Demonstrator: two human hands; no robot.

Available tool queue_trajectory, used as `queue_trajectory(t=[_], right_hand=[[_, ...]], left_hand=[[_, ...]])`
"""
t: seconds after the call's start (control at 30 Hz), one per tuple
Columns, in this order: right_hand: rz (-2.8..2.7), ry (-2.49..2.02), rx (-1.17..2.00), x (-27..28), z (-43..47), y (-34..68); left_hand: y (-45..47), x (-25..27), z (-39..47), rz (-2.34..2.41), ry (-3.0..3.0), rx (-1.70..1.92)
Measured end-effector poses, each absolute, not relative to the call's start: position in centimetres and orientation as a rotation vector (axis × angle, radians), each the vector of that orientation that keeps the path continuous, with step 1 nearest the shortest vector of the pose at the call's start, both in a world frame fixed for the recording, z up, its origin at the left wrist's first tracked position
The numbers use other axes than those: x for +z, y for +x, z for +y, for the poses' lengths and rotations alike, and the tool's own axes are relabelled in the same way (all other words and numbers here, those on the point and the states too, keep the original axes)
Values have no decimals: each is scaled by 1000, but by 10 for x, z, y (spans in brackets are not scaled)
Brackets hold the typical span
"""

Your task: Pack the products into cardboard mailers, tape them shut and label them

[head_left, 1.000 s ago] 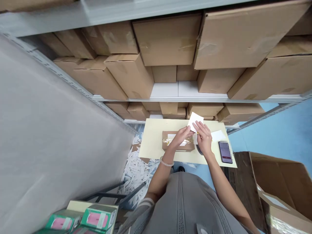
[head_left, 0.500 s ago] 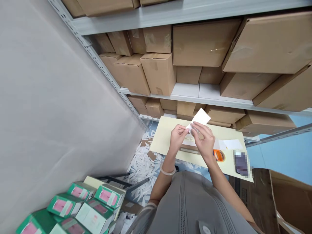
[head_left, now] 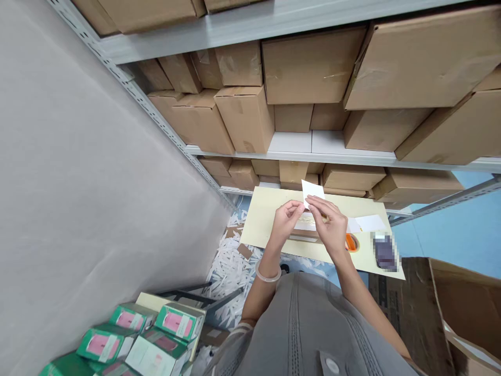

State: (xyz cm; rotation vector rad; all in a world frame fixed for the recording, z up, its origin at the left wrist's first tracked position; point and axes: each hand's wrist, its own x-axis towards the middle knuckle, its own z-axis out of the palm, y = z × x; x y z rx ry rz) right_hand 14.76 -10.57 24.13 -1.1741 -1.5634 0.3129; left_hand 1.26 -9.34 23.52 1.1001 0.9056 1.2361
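Both my hands hold a small white paper label above the cream table. My left hand pinches its lower left corner between thumb and fingers. My right hand has its fingers laid over the lower right part of the label, thumb beneath. Below the hands lies a brown cardboard box with shiny clear tape and a white patch, partly hidden by my right hand. An orange tape dispenser sits just right of my right wrist.
White sheets and a blurred phone-like object lie on the table's right. Shelves with cardboard boxes rise behind. White paper strips litter the floor. Green boxes stack at lower left; an open carton stands at lower right.
The white label has turned more upright and dropped slightly, showing less of its face to the right. Both hands keep hold of it. The view has shifted slightly.
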Motion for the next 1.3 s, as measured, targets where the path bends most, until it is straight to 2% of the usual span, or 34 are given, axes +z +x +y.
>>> queue_trajectory(t=[0.3,0.73,1.1,1.2,1.3], right_hand=[[-1587,-1256,69,244,-111,154],[-1618,-1178,99,244,-110,150],[-1571,-1307,63,242,-113,150],[-1446,-1363,121,241,-115,151],[-1247,-1364,376,238,-115,154]], left_hand=[[24,236,-92,915,1067,1273],[17,239,-90,944,1180,1272],[21,240,-93,1030,1576,1322],[21,242,-94,1017,1639,1325],[20,238,-94,1057,1639,1336]])
